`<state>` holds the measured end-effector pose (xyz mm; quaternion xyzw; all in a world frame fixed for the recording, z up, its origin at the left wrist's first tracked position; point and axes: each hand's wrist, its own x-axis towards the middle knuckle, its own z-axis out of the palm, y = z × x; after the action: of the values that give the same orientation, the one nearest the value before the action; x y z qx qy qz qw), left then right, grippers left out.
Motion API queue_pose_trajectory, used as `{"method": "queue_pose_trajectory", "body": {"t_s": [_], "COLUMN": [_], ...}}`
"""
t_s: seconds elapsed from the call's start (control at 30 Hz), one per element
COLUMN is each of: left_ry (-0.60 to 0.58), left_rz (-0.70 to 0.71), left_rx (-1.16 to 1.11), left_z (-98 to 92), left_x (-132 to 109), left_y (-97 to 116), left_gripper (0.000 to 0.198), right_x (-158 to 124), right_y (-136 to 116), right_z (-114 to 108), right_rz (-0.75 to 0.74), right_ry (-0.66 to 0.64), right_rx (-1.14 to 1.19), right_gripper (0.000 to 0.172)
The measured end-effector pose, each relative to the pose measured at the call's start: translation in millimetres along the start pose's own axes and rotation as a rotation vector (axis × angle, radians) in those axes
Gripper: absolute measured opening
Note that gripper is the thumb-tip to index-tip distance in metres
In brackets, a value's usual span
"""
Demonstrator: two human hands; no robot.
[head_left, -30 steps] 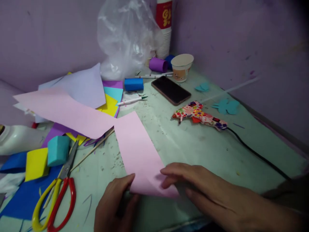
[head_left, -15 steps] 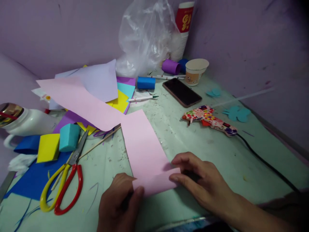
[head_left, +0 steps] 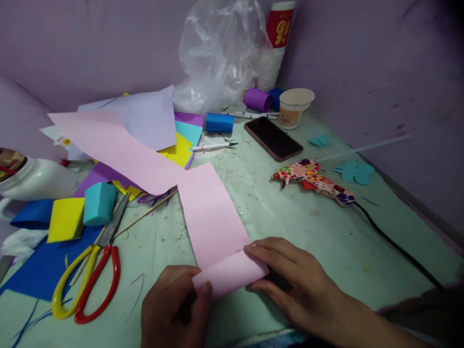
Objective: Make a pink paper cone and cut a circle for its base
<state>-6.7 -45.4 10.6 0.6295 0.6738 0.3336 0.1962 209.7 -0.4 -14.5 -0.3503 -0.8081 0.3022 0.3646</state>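
Observation:
A long strip of pink paper [head_left: 213, 212] lies on the table, its near end folded over toward the far side. My left hand [head_left: 177, 304] pinches the left end of that fold between thumb and fingers. At the fold's right end, my right hand [head_left: 290, 275] grips the paper, fingertips on top along the folded edge and thumb at the near side. Beyond the strip, a larger pink sheet [head_left: 123, 150] rests on a pile of coloured paper. Scissors [head_left: 99, 270] with one yellow and one red handle lie left of my left hand.
A glue gun [head_left: 315, 180] with a black cord lies at right, near a phone [head_left: 273, 138] and a paper cup [head_left: 296, 108]. Blue, yellow and turquoise [head_left: 99, 203] paper rolls stand at left by a white bottle [head_left: 43, 179]. A plastic bag [head_left: 221, 53] sits at the back.
The near end of the pink strip is folded further over and pressed closer to the strip. My right fingers have moved from the fold's end onto its top edge.

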Motion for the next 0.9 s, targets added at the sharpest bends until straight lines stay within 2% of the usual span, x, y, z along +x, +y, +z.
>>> {"method": "queue_pose_trajectory", "body": {"t_s": [0.1, 0.17, 0.27, 0.33, 0.47, 0.6, 0.73, 0.9], "left_ry": [0.128, 0.155, 0.125, 0.120, 0.129, 0.107, 0.038, -0.070], "left_rz": [-0.053, 0.053, 0.318, 0.402, 0.439, 0.441, 0.455, 0.550], "left_rx": [0.167, 0.227, 0.219, 0.188, 0.157, 0.187, 0.222, 0.245], "left_z": [0.7, 0.7, 1.8, 3.3, 5.4, 4.5, 1.3, -1.6], "left_x": [-3, -3, -1, 0, 1, 2, 9, 22], "left_y": [-3, -4, -5, -6, -9, -9, -9, -10], "left_gripper": [0.031, 0.036, 0.025, 0.022, 0.025, 0.027, 0.024, 0.026], "right_x": [4, 5, 4, 3, 5, 9, 12, 15], "right_y": [-1, -2, -3, -4, -5, -5, -6, -8], "right_z": [-1, -1, 0, 0, -1, -2, -3, -4], "right_rz": [0.000, 0.008, 0.015, 0.015, 0.036, -0.003, 0.008, 0.046], "right_ry": [0.001, 0.011, 0.012, 0.006, -0.031, -0.042, -0.041, -0.060], "right_rx": [-0.002, -0.008, -0.035, -0.064, -0.069, -0.031, -0.020, 0.014], "right_gripper": [0.042, 0.039, 0.037, 0.037, 0.036, 0.034, 0.028, 0.020]}}
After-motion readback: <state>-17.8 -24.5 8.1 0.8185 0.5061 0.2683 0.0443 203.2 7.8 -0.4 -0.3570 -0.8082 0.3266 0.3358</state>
